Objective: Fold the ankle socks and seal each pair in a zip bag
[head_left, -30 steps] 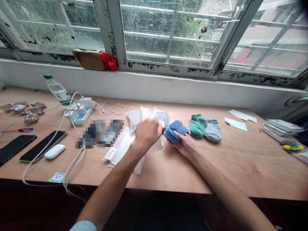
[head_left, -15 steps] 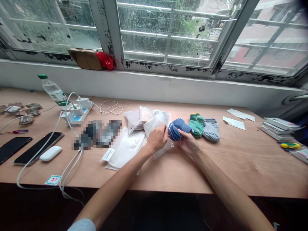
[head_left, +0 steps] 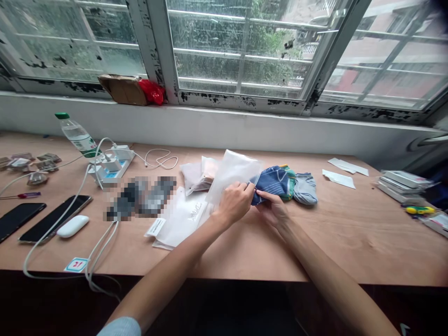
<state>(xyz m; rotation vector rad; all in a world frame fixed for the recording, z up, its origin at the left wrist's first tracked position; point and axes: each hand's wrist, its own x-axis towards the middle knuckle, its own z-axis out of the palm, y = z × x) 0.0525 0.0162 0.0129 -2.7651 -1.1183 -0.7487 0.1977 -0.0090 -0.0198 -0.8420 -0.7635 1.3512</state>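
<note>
My left hand (head_left: 236,200) pinches the edge of a frosted plastic bag (head_left: 233,170), which is lifted off the pile and tilted, its right end against the blue striped socks (head_left: 273,181). Those socks are in my right hand (head_left: 275,210), closed with the thumb on their lower edge. Whether any of the socks is inside the bag's mouth, I cannot tell. Just behind them, green socks (head_left: 290,172) are partly covered, and grey-blue socks (head_left: 305,188) lie to the right. Flat bags with printed lettering (head_left: 187,217) and filled bags (head_left: 196,175) lie left of my hands.
On the left are two phones (head_left: 56,218), a white earbud case (head_left: 73,226), a power strip (head_left: 117,163) with cables and a tilted water bottle (head_left: 79,137). White paper slips (head_left: 339,178) and stacked packets (head_left: 402,186) lie on the right. The table's front edge (head_left: 245,279) runs below my forearms.
My left hand has moved slightly right and raised the frosted bag toward the blue socks. The blue socks have shifted right, spread flatter, and now overlap the green ones.
</note>
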